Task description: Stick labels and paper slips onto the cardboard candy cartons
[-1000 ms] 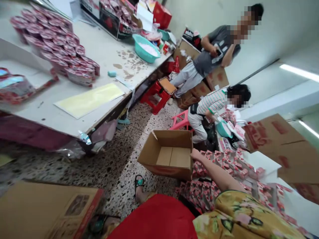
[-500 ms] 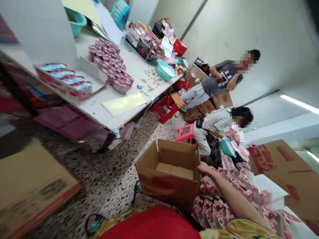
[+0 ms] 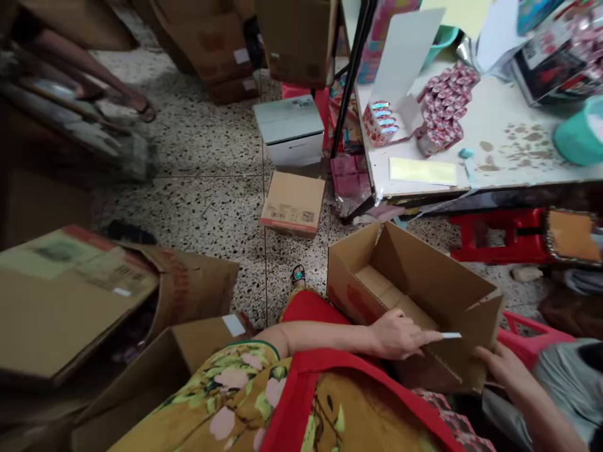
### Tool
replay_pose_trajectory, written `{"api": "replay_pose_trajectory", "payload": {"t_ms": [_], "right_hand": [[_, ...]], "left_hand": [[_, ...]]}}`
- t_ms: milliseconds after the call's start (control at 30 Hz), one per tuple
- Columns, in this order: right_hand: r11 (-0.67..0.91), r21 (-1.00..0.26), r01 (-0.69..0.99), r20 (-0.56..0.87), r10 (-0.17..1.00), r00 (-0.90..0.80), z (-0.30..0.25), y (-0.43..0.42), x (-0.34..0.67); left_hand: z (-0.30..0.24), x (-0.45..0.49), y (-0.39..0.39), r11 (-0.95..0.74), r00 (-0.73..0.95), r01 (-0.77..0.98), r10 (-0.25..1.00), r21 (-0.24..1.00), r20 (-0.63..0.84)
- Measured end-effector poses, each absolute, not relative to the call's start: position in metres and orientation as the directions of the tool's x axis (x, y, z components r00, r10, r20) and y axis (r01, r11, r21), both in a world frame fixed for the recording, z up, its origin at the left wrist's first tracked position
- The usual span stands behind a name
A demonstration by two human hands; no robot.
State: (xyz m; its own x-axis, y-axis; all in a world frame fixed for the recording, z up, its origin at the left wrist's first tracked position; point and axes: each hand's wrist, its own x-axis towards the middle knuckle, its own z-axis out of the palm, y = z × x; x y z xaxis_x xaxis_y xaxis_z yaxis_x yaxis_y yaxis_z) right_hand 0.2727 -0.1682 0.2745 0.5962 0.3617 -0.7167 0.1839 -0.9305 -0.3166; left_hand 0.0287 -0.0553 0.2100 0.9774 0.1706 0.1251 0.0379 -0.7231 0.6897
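Observation:
A large open cardboard box [image 3: 355, 295] with a bare inside stands before me on the floor. My left hand [image 3: 402, 336] reaches over its near side, fingers curled and forefinger stretched out. At that fingertip is a small whitish strip [image 3: 451, 335]; its exact kind is not clear. My right hand [image 3: 502, 364] grips the box's right edge, its thumb on the inner side and the other fingers hidden behind the cardboard. Partly covered by my red apron, pink-and-white printed packs [image 3: 452, 417] lie close to the box's near right.
A worktable [image 3: 480, 125] with pink packs and a teal basin [image 3: 581, 132] is at upper right. Red stool [image 3: 504, 235] beneath its edge. Closed cartons [image 3: 294, 198] stand on the speckled floor, larger cartons [image 3: 70, 295] at left. Another person's leg [image 3: 103, 75] shows at upper left.
My view has swung left and downward. My left hand has come into view over the box with the whitish strip. The right hand stays on the box's edge.

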Motion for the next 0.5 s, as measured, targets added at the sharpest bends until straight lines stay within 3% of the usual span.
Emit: {"api": "replay_pose_trajectory", "payload": {"t_ms": [67,133,233,333,400,500], "right_hand": [[-0.936,-0.353,0.006,-0.764,0.292,0.575,0.28,-0.155,0.281],[-0.896,-0.443,-0.019,-0.738,0.352,0.576,0.277,-0.139,0.294],[-0.786,-0.576,0.222,-0.536,0.569,0.623,0.249,-0.116,0.317],[-0.669,-0.533,0.518,-0.304,0.723,0.62,0.198,-0.098,0.33],[-0.662,-0.526,0.534,-0.335,0.738,0.586,0.162,-0.087,0.328],[-0.733,-0.607,0.308,-0.555,0.668,0.495,0.124,-0.064,0.307]], "left_hand": [[0.207,0.037,-0.058,-0.716,0.947,0.067,0.266,0.695,0.182],[0.209,0.035,-0.045,-0.668,0.885,0.158,0.423,0.727,0.196],[0.225,0.012,-0.007,-0.499,0.675,0.281,0.71,0.82,0.201],[0.249,-0.032,0.04,-0.346,0.423,0.203,0.874,0.916,0.237],[0.266,-0.069,0.071,-0.263,0.309,0.138,0.928,0.955,0.211],[0.291,-0.128,0.116,-0.165,0.158,0.025,0.975,0.986,0.159]]}}
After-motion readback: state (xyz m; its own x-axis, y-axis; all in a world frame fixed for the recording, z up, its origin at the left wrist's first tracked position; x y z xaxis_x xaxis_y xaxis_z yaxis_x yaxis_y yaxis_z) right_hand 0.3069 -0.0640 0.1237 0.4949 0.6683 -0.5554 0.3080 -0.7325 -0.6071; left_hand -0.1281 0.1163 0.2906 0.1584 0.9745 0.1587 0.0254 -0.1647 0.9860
